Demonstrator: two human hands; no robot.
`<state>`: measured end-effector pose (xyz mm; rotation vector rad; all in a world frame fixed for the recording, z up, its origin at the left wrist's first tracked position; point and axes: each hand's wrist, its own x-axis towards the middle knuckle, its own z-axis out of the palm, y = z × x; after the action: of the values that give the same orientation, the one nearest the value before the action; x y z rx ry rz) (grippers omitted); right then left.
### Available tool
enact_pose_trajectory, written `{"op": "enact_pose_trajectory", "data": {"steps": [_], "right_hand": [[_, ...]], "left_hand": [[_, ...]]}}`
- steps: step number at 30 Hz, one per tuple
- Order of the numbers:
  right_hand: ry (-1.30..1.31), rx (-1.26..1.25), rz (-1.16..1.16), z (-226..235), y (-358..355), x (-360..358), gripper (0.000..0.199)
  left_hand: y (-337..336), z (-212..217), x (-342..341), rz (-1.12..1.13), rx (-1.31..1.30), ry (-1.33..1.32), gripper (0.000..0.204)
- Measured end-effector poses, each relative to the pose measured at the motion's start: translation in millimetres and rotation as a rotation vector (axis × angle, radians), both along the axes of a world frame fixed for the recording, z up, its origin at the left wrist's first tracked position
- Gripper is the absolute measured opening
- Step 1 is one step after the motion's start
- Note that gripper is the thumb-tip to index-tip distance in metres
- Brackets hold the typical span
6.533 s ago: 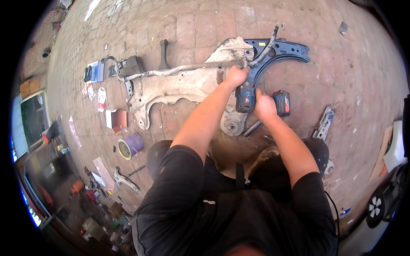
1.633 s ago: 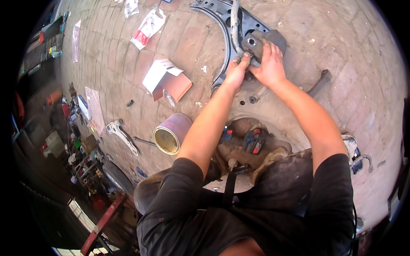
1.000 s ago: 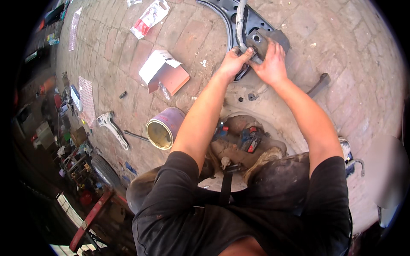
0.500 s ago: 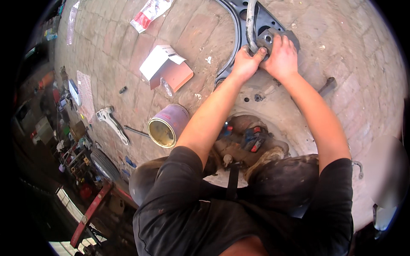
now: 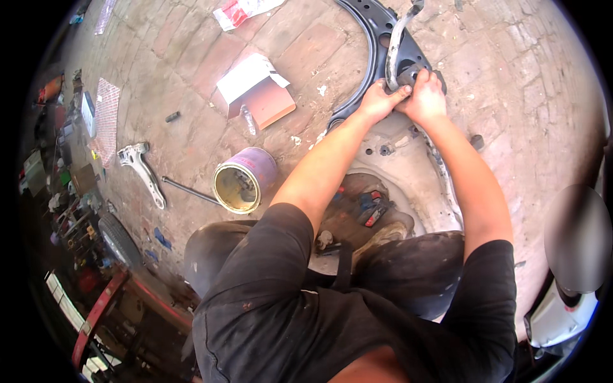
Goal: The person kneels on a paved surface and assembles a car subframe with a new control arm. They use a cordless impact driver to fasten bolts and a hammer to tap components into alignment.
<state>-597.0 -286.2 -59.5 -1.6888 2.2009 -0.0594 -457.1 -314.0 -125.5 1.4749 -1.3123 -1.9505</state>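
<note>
A black metal car subframe (image 5: 367, 41) with a curved edge lies in front of me on the ground. Across it runs a bent grey metal bar (image 5: 394, 54). My left hand (image 5: 381, 102) is closed around the bar's near end, its thumb pointing toward the right hand. Right beside it, my right hand (image 5: 426, 97) curls its fingers over a dark block-like bracket (image 5: 410, 74) at the subframe's corner. Both thumbs nearly meet there. My fingers hide how the bar and bracket join.
Left of my arms are an open paint can (image 5: 239, 182), a torn white box (image 5: 255, 89), a metal rod (image 5: 189, 190) and a silver control arm (image 5: 143, 172). Between my knees sits a round recess (image 5: 357, 204) with red and blue items. A tire (image 5: 119, 239) stands farther left.
My view has shifted, so more of the bar's far end shows. Both hands keep their hold at the same corner, and the bracket is covered a bit more by the right hand.
</note>
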Motion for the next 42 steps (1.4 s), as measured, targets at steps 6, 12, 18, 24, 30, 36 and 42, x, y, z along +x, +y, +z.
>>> {"op": "enact_pose_trajectory", "data": {"steps": [6,12,18,24,30,36,42], "right_hand": [[-0.127,0.004,-0.042,4,26,-3,0.128],[-0.070,0.135,-0.041,13,128,-28,0.095],[-0.094,0.215,0.060,10,204,-68,0.058],[-0.044,-0.067,-0.003,2,316,-80,0.068],[0.004,-0.095,-0.393,-21,373,-67,0.061],[-0.160,-0.102,-0.379,-9,344,-72,0.054],[-0.251,-0.020,-0.163,-8,305,-72,0.068]], "left_hand": [[5,-12,6,0.173,0.108,0.239,0.048],[12,-15,4,0.165,0.001,0.131,0.050],[12,-7,5,0.105,-0.039,0.051,0.046],[9,-10,0,0.099,-0.075,0.007,0.045],[11,-15,2,0.092,-0.042,0.006,0.047],[22,-9,16,0.036,-0.077,-0.108,0.043],[25,-1,22,-0.047,-0.066,-0.354,0.049]]}}
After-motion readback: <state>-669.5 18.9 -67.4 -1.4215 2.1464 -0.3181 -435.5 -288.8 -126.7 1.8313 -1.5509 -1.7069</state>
